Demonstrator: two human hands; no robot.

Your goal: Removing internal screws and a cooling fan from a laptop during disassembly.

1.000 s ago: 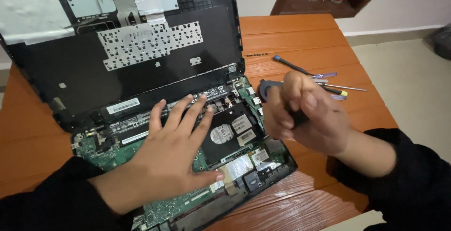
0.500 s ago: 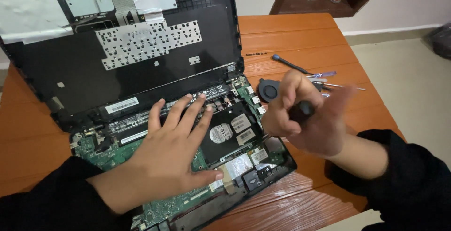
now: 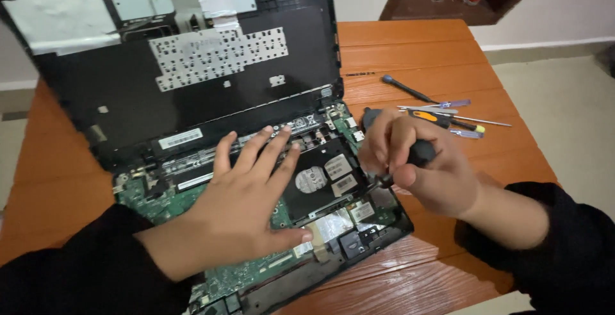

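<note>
Screwdriver [image 3: 419, 153]: your right hand [image 3: 423, 167] holds its dark handle, fingers wrapped tight around it, the tip down at the right edge of the opened laptop base [image 3: 333, 225], just beside the hard drive [image 3: 320, 177]. The tip itself is hidden behind your fingers, so I cannot tell whether it sits in a screw.
Slip risk: if the tip rides out of the head, it could gouge the green circuit board [image 3: 160, 196] or the drive label.
Left hand [image 3: 246, 206]: it lies flat, fingers spread wide, holding nothing, pressing on the board and the drive's edge (weight there could flex the board or smudge contacts).
Lifted cover [image 3: 192, 84]: it stands tilted behind your hands; a jolt could bring it down on them.
Spare tools [image 3: 448, 115]: they lie loose on the wooden surface [image 3: 410, 46], near your right hand; your sleeve could sweep them off.
</note>
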